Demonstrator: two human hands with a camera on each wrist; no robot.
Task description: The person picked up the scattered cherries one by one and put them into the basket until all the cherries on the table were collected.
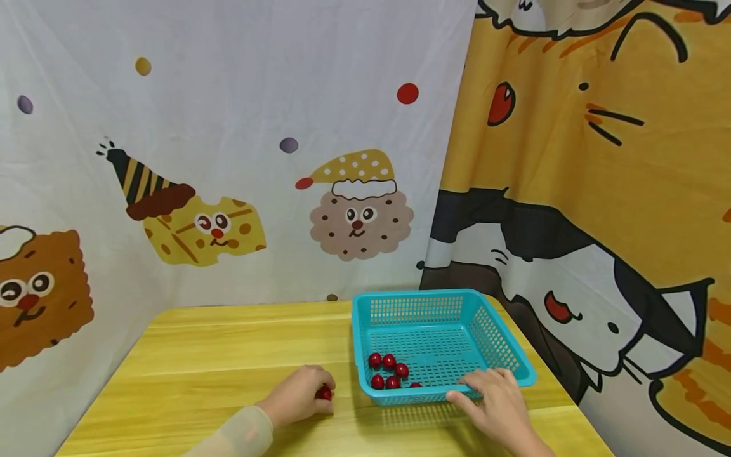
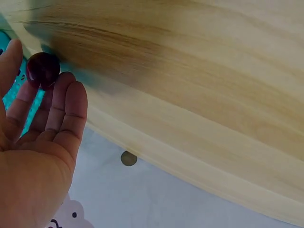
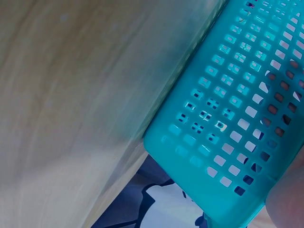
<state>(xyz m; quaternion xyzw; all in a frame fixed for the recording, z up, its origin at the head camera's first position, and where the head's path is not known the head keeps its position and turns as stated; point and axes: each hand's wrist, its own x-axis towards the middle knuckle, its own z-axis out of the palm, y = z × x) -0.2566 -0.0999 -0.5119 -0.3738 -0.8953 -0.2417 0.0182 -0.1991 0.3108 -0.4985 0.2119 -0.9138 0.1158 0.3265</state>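
My left hand [image 1: 298, 396] pinches a dark red cherry [image 2: 43, 70] between thumb and fingertips, low over the table just left of the basket. Its palm and several fingers show in the left wrist view. A turquoise plastic basket [image 1: 358, 346] with slotted walls stands on the table, and several red cherries [image 1: 392, 382] lie in its front left corner. My right hand [image 1: 494, 401] grips the basket's front rim near the right, fingers over the inside and thumb outside. Through the holes of the basket wall [image 3: 180, 140], parts of the fingers show in the right wrist view.
The yellow wood-grain table [image 1: 228, 346] reaches back to a white curtain [image 1: 228, 114] with cartoon food prints. On the right hangs a curtain [image 1: 548, 158] with cat prints, close to the table's right edge.
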